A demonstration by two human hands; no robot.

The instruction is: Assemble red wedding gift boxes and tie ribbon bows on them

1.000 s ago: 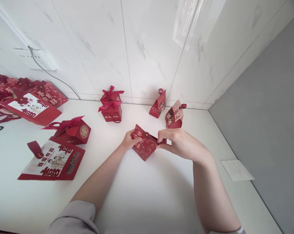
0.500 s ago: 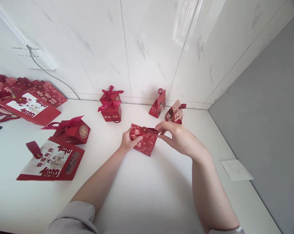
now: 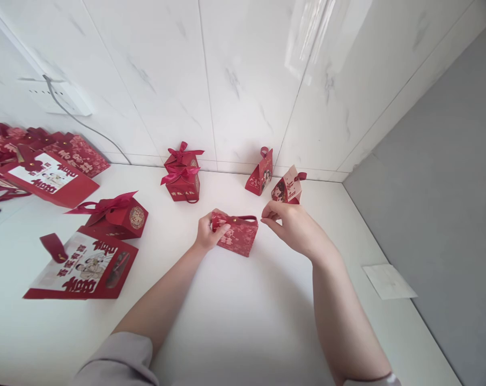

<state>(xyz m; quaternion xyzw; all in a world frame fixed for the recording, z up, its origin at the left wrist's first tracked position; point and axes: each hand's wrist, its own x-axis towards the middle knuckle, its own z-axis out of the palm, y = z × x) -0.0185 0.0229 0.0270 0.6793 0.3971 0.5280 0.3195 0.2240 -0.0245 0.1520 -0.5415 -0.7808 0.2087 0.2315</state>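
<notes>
A small red gift bag (image 3: 238, 240) with pale lettering and a floral print is tilted above the white counter, its ribbon handle along the top by a gold stud. My left hand (image 3: 208, 231) is closed round its left side, thumb on the front face. Just right of the bag is my right hand (image 3: 291, 225), thumb and fingertips pinched together, with nothing visible between them. A narrow gap parts those fingertips from the bag. Behind the right hand stands a cream and red triangular box (image 3: 290, 185), its lower part partly hidden.
A red triangular box (image 3: 261, 177) and two ribboned boxes (image 3: 182, 187) stand near the tiled wall. At left are a bow-topped box (image 3: 124, 217), a window box (image 3: 86, 265) and a pile of red bags (image 3: 76, 155). A white paper (image 3: 389, 281) lies by the right edge.
My right fingers have come off the bag's upper right corner. The bag, still in my left hand, has shifted slightly left and tipped, so its top shows more.
</notes>
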